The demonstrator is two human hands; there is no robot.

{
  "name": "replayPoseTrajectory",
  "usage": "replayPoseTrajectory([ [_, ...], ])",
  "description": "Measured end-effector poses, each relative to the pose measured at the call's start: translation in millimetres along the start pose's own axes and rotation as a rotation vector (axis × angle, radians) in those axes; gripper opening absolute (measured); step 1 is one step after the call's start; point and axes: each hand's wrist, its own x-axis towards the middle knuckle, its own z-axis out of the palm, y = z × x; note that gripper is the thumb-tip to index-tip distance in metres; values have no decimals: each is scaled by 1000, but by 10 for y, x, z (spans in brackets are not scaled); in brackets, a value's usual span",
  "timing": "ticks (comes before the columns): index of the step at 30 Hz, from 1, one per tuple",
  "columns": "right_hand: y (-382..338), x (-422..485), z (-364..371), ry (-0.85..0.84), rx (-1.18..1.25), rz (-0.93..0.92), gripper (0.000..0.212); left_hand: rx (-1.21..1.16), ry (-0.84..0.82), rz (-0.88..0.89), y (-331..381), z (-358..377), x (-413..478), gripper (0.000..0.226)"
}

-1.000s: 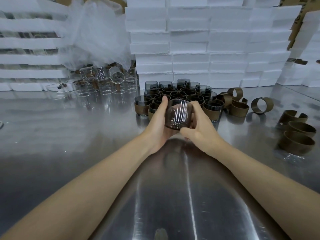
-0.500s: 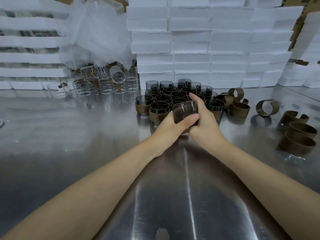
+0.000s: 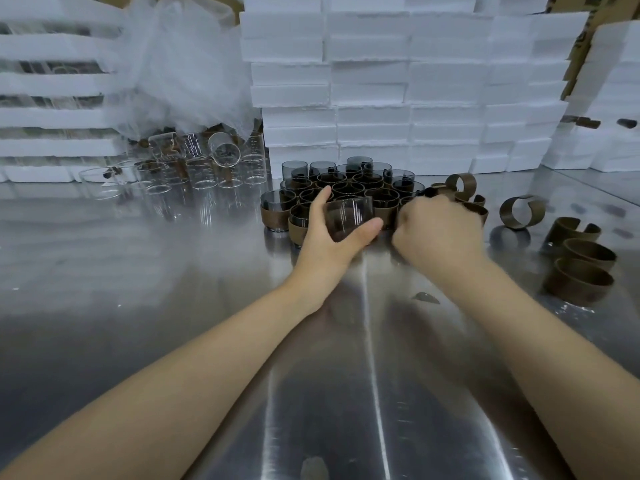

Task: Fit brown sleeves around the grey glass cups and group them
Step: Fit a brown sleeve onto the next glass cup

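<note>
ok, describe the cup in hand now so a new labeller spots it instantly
In front of the wall of white foam blocks, a cluster of grey cups stands on the steel table. At its near edge the left hand grips one grey cup. Unlike its neighbours it is tilted in the hand, and no brown sleeve shows on it.

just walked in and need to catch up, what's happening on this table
A person works at a metal table. Their left hand grips a grey glass cup at the front of a cluster of sleeved cups. The right hand is curled and blurred beside it; whether it holds anything is unclear. Loose brown sleeves lie to the right, clear glasses to the left, white foam boxes behind.
</note>
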Motion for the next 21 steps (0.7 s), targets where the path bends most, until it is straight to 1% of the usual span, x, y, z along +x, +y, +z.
replayPoseTrajectory([
  [1, 88, 20, -59, 0, -17, 71, 12, -37, -22, -24, 8, -13, 6, 106],
  [2, 196, 41, -98, -23, -40, 139, 19, -50, -48, -37, 18, -26, 9, 109],
  [3, 316, 68, -125, -84, -70, 206, 26, -46, -69, -41, 29, -31, 12, 114],
  [5, 538, 107, -172, -263, -94, 356, 37, -40, -87, -53, 42, -18, 9, 127],
  [7, 702, 129, -220, -415, -85, 485, 44, -10, -84, -85, 41, 5, -11, 131],
  [9, 788, 134, -275, -540, -134, 501, 49, 5, -85, -102, 40, 38, -37, 118],
  [11, 837, 126, -298, -655, -217, 462, 47, -140, -86, -103, 31, 71, -43, 93],
  [12, 842, 126, -305, -712, -227, 446, 46, -205, -88, -94, 35, 80, -48, 82],
  [13, 839, 128, -299, -756, -206, 453, 46, -221, -81, -78, 41, 82, -50, 73],
  [14, 826, 115, -287, -766, -168, 477, 46, -199, -65, -58, 51, 77, -51, 64],
  [16, 789, 107, -255, -674, -87, 494, 47, -156, -15, -29, 75, 50, -45, 53],
  [18, 761, 126, -240, -543, -13, 451, 39, -170, 16, -58, 101, 27, -37, 55],
  [19, 749, 145, -249, -485, 72, 440, 35, -185, 24, -84, 118, 29, -34, 57],
  [21, 709, 157, -265, -416, 358, 439, 32, -182, 10, -124, 150, 50, -44, 69],
])
